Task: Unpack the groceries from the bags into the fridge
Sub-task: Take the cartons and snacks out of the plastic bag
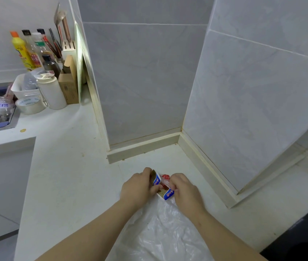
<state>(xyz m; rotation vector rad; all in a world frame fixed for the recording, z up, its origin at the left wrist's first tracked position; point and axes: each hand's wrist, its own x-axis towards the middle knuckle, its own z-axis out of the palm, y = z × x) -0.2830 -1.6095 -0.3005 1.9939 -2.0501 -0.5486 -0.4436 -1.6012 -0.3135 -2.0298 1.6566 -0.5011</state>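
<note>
Head camera looks down on our two hands over the white countertop (pixel 64 166). Our left hand (pixel 138 187) curls its fingers round one end of a small blue-and-white food package (pixel 165 192), and our right hand (pixel 185 191) pinches the other end. The package sits just beyond a clear plastic bag (pixel 158 232), near the tiled corner.

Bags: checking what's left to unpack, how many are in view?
1: a thin plastic bag lies on the white counter, nearest the camera; others may be out of frame.
</note>
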